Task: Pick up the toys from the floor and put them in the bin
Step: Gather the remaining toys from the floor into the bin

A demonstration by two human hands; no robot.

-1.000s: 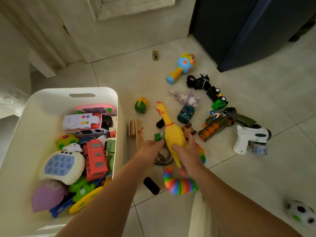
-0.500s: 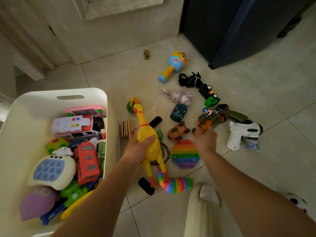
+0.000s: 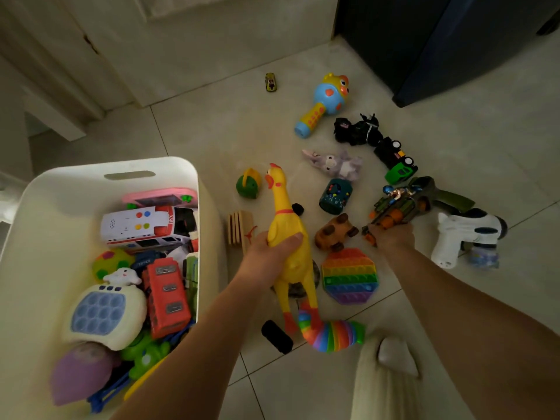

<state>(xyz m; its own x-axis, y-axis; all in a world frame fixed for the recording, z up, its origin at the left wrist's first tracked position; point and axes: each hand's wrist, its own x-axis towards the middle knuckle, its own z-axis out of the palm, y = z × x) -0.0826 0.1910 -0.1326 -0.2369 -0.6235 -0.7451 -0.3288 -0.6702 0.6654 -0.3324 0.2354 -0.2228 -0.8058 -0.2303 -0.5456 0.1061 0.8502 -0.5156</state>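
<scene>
My left hand (image 3: 269,256) grips a yellow rubber chicken (image 3: 288,237) round its body, held above the floor just right of the white bin (image 3: 181,168). The bin holds several toys, among them a white ambulance (image 3: 142,225) and a red truck (image 3: 165,295). My right hand (image 3: 392,237) grips the front end of a green and orange toy gun (image 3: 403,207) lying on the tiles. Between the hands lie a brown toy car (image 3: 335,231) and a rainbow pop-it pad (image 3: 350,275).
More toys lie on the tiled floor: a rainbow slug (image 3: 333,334), white toy gun (image 3: 463,234), teal cup (image 3: 335,195), grey plush (image 3: 336,162), green truck (image 3: 397,162), blue-yellow rattle (image 3: 324,104), small yellow car (image 3: 270,81). A dark cabinet (image 3: 439,40) stands at the back right.
My left hand took the chicken alone and carried it left toward the bin. My right hand let go of it, reached right and closed on the green and orange gun.
</scene>
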